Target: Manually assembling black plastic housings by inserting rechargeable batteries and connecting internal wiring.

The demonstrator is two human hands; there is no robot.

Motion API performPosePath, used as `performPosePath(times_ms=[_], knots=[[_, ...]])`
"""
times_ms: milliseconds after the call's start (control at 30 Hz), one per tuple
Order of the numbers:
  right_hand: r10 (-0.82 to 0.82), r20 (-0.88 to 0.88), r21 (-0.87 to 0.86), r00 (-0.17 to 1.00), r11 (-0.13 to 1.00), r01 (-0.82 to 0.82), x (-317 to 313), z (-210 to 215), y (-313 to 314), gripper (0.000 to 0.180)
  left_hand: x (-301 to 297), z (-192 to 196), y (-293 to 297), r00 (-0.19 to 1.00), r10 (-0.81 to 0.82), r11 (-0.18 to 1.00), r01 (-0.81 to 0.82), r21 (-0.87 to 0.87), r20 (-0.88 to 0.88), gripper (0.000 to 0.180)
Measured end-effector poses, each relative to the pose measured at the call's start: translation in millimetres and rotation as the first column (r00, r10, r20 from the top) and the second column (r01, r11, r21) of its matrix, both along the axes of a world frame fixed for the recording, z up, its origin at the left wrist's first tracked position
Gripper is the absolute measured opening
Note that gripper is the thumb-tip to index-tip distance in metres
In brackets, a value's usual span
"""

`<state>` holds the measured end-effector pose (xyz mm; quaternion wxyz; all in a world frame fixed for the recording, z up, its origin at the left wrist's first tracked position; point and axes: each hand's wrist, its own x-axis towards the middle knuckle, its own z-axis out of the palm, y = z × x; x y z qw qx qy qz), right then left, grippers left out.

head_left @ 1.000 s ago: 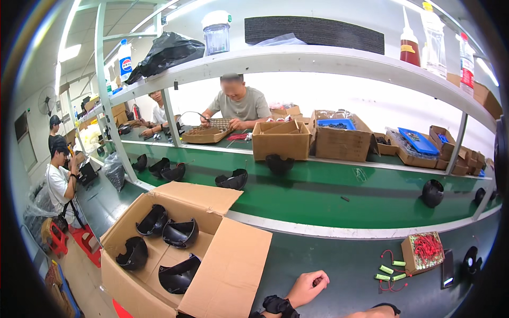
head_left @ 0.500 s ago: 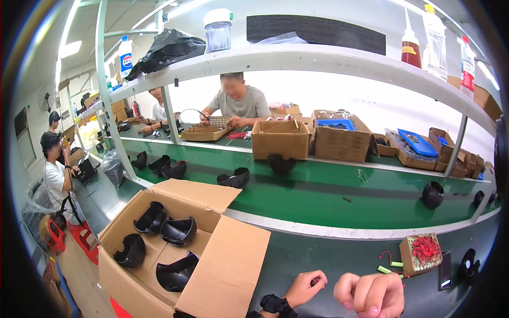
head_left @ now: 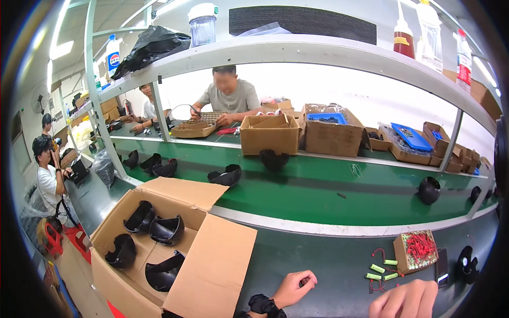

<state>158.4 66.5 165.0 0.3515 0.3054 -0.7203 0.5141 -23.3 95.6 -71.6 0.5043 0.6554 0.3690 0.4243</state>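
My left hand (head_left: 295,289), with a black band on the wrist, hovers over the dark bench right of a cardboard box. Its fingers are curled in, and something dark shows between thumb and fingers, too small to name. At the lower edge my right hand (head_left: 407,300) has its fingers bent and pressed together, knuckles up; the fingertips are hidden. Just beyond it lie several green battery cells (head_left: 377,268) with red leads. A small carton (head_left: 401,256) packed with such cells and red connectors stands behind them. Beside it is a dark phone (head_left: 442,269).
The open cardboard box (head_left: 214,270) on the left holds several black curved shells (head_left: 166,230). More shells, one a black shell (head_left: 429,191), lie along the green belt (head_left: 297,188). A shelf (head_left: 297,53) with bottles crosses above. Across the belt a person (head_left: 231,98) works beside cartons.
My right hand has moved right and lower, knuckles now up, uncovering more battery cells. My left hand stays low over the bench, still curled. The whole view has shifted slightly.
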Motion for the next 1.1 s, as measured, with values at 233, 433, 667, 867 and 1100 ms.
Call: performPosePath(times_ms=[233, 433, 667, 867, 1100], knots=[[-0.309, 0.017, -0.451, 0.951, 0.846, 0.283, -12.3, -4.5, -30.1, 0.015, -1.9, 2.9, 0.0, 0.999, 0.007, 1.000, -0.007, 0.000, -0.043, 0.012], [-0.308, 0.175, -0.229, 0.935, 0.911, 0.343, 7.2, -24.4, 17.5, 0.058, 8.7, 9.6, 2.3, 0.999, 0.001, 0.997, 0.002, 0.074, -0.040, 0.013], [-0.981, 0.122, 0.574, 0.150, 0.193, 0.795, -84.0, -25.7, 216.1, 0.056, 0.4, 10.7, -2.2, 0.988, 0.093, 0.993, -0.083, 0.080, -0.126, 0.013], [-0.928, 0.195, 0.805, -0.318, -0.033, 0.593, -94.0, -115.3, 400.5, 0.043, 16.7, -3.9, -5.4, 0.978, 0.151, 0.958, -0.110, 0.266, -0.141, 0.014], [-0.816, 0.447, 0.697, -0.366, 0.060, 0.715, -121.3, -175.5, 464.0, 0.035, 11.8, 20.9, -6.3, 0.982, 0.165, 0.960, -0.140, 0.244, -0.087, 0.015]])
